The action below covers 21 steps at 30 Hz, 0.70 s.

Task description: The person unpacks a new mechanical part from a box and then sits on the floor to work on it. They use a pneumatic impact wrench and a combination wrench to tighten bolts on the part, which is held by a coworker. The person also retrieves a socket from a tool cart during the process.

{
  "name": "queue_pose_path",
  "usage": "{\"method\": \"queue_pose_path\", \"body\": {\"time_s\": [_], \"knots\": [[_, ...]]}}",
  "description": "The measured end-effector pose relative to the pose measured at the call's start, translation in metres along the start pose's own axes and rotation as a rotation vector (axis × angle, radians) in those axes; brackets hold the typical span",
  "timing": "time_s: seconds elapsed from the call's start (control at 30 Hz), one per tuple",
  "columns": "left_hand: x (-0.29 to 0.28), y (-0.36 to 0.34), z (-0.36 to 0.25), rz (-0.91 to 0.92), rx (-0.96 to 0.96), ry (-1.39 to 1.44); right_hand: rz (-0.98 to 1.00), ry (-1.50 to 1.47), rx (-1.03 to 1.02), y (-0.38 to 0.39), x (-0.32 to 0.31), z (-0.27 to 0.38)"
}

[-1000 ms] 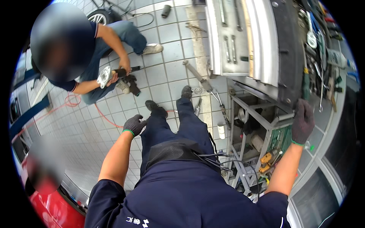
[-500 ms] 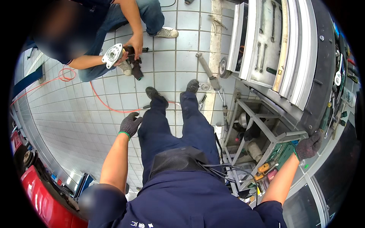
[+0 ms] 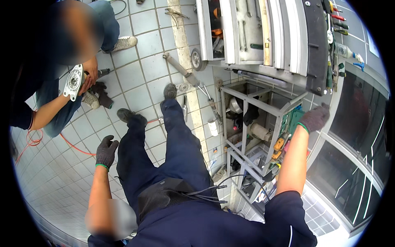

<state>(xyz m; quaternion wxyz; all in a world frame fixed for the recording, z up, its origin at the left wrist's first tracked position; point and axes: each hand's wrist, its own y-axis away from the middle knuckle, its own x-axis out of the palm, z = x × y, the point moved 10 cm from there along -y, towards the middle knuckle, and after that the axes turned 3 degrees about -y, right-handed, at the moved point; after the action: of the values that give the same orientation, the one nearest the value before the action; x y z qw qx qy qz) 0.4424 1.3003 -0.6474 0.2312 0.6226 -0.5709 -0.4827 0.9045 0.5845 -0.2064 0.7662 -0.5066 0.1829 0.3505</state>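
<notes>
My left hand, in a dark grey knit glove with a green cuff, hangs beside my left leg. Its fingers are open, with nothing in them. On the right, my right hand, gloved alike, is raised over the open metal rack, just off the near corner of the tool cabinet. The fingers there reach outward and I see nothing held. Across from me a crouching person holds a pale metal mounting plate with a round centre, attached to a dark part.
A used shock absorber lies on the tiles near my right foot, beside locking pliers farther off. An open drawer holds wrenches. A yellow power tool sits in the rack. A red air hose crosses the floor at left.
My view has turned right, so the person, cabinet and rack appear farther left. My right hand has come away a little from the cabinet corner. The other person still holds the mounting plate.
</notes>
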Motion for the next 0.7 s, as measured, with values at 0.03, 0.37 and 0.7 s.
{"method": "queue_pose_path", "body": {"time_s": [0.03, 0.37, 0.7], "knots": [[-0.009, -0.005, 0.001, 0.002, 0.016, -0.034, 0.052, 0.061, -0.139, 0.021, 0.007, 0.01], [0.023, -0.061, 0.026, 0.064, 0.029, -0.003, 0.874, 0.41, -0.443, 0.219, 0.339, 0.115], [0.174, -0.127, 0.044, 0.233, 0.058, -0.049, 0.538, 0.419, -0.386, 0.242, 0.377, 0.09]]}}
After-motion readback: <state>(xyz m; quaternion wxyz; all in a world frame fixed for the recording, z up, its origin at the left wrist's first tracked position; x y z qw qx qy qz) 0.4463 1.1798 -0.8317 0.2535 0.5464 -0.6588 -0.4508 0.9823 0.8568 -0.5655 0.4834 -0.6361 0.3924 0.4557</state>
